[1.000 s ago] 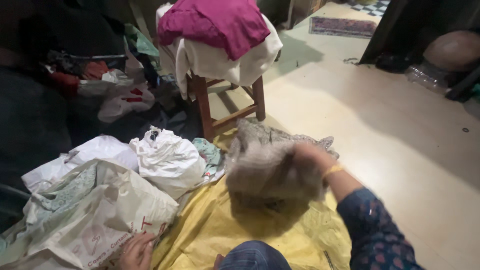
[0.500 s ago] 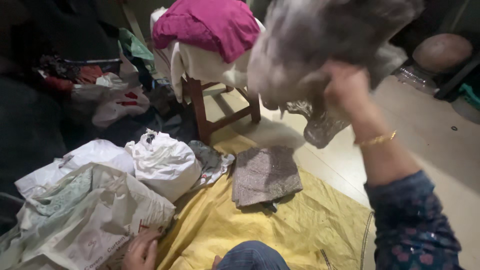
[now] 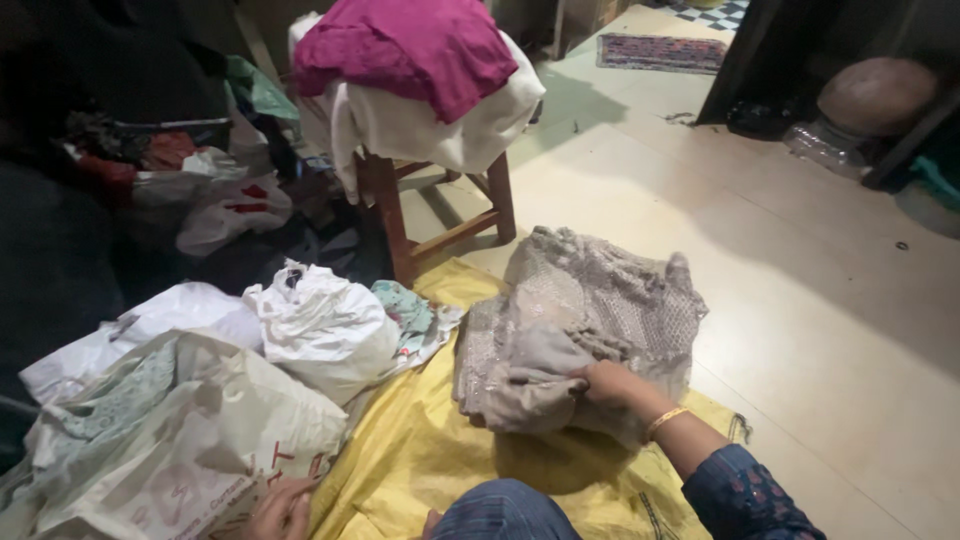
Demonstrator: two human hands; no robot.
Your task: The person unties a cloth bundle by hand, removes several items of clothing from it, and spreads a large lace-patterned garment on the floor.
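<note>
Right hand [image 3: 603, 384] fingers clutch the grey cloth [image 3: 585, 325]; left hand [image 3: 277, 508], cut off below, shows unclear fingers.

Grey embroidered garment [image 3: 590, 310]: pale grey-beige fabric with a fine sequin-like or netted texture, bunched and loosely heaped, centre of frame. Lies on the yellow woven sheet [image 3: 420, 460], its far edge over the pale floor. Upper part rumpled with a fringed edge; lower left fold plainer and smoother (a lining, perhaps). Fold gripped at lower centre.
</note>
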